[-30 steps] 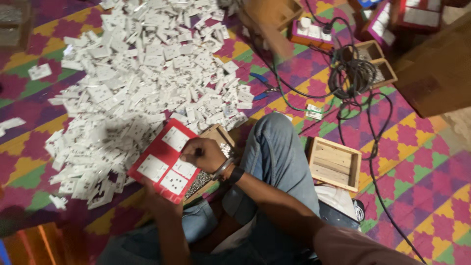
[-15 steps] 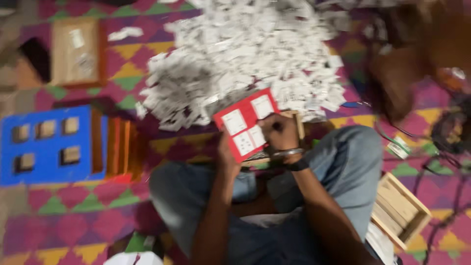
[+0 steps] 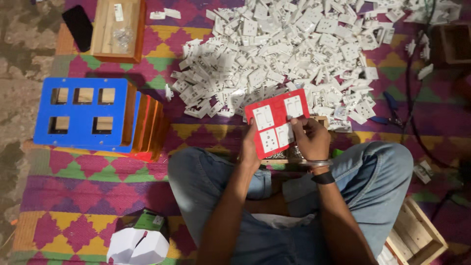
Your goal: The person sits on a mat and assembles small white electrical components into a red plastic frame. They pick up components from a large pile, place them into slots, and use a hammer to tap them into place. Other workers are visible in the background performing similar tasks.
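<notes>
Seated figure, head view. Against the frame a second ago, my view has swung left: the stack of blue and orange plates (image 3: 98,115), out of sight then, now fills the left of the mat (image 3: 73,191), and the heap of white parts (image 3: 294,54) has slid from the upper left to the top centre. The red plate (image 3: 276,121) has also turned in my hands and is lifted closer to the heap's near edge. I judge from this that fitting is in hand, not fetching; the plate has not left the lap.

Nearest, at the mat's near edge, lie a green box and a white folded carton (image 3: 140,243); a wooden box (image 3: 417,235) sits at the near right corner.

Above my knees, the left hand (image 3: 249,147) clasps the plate's lower left edge, fingers closed around it from behind. The right hand (image 3: 310,140), with a bangle and dark band at the wrist, has its fingers pressed together on the plate's right edge, thumb on the face beside a white switch (image 3: 293,105). So the plate sits between both grips, tilted, over a small wooden tray in the lap.

Farthest, a wooden tray (image 3: 117,29) and a black phone (image 3: 77,25) rest at the mat's far left corner.
</notes>
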